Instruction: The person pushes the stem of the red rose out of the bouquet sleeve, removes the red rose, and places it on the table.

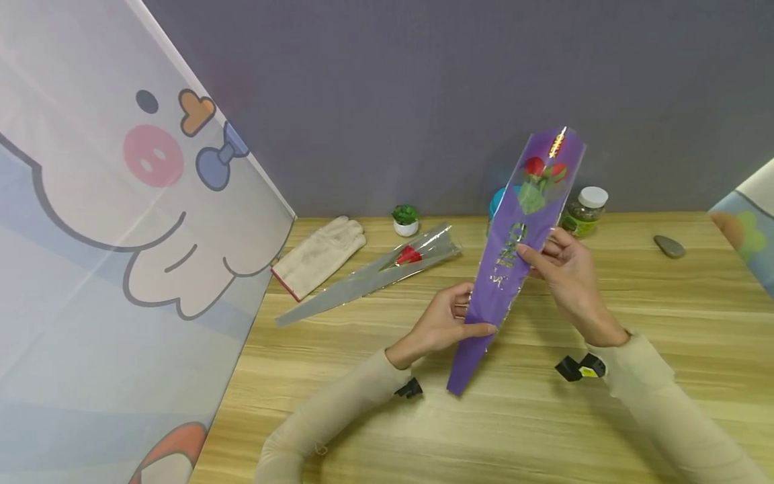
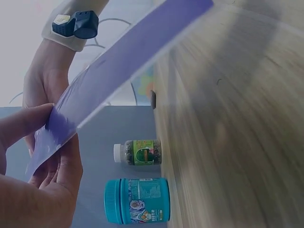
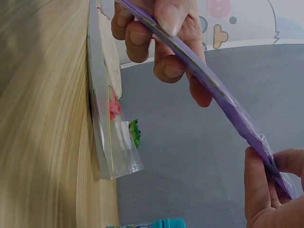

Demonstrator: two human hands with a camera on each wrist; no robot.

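The purple flower sleeve (image 1: pixel 502 245), with red flowers (image 1: pixel 535 167) near its top, stands tilted right of centre in the head view, the left hand (image 1: pixel 437 324) clamped on its lower edge and the right hand (image 1: pixel 571 279) on its right edge, thumbs in front and fingers curled behind. At centre left, a grey sleeve (image 1: pixel 329 302) with a red rose (image 1: pixel 409 255) lies on the table (image 1: pixel 338 383) beside pale gloves (image 1: pixel 323 252); at right lies a stone (image 1: pixel 669 246).
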